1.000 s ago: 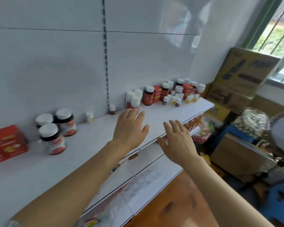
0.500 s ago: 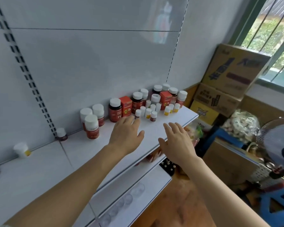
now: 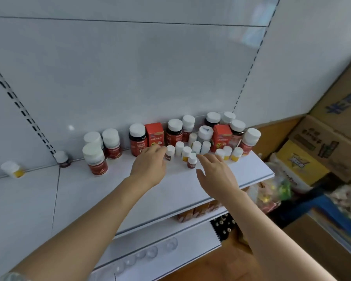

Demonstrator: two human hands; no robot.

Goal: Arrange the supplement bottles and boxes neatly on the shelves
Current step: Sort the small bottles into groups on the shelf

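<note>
I see the supplement bottles (image 3: 190,136) gathered at the right end of the top shelf (image 3: 114,191), against the white back panel (image 3: 130,78). All of them stand upright, long axis vertical, white caps up. Among them are two red boxes (image 3: 154,133), also upright, printed fronts facing me. Three large red-labelled bottles (image 3: 95,159) form a separate group to the left. Further left a small dark bottle (image 3: 61,159) stands alone against the panel, and a small yellow-based bottle (image 3: 12,169) stands apart near the frame edge. In the main cluster I count about seven large bottles at the back and roughly ten small white-capped ones in front; blur makes the exact number uncertain.

My left hand (image 3: 149,165) reaches to the small bottles, fingers loosely bent, tips at a small dark bottle (image 3: 170,152); I cannot tell if it is touching. My right hand (image 3: 215,175) hovers just beside another small dark bottle (image 3: 192,160), fingers spread and straight, holding nothing.

The shelf is white, with a lower shelf (image 3: 166,240) beneath it. To the right, cardboard boxes (image 3: 322,138) are stacked by the wall, with bagged goods (image 3: 272,191) below, over a wooden floor (image 3: 221,266).
</note>
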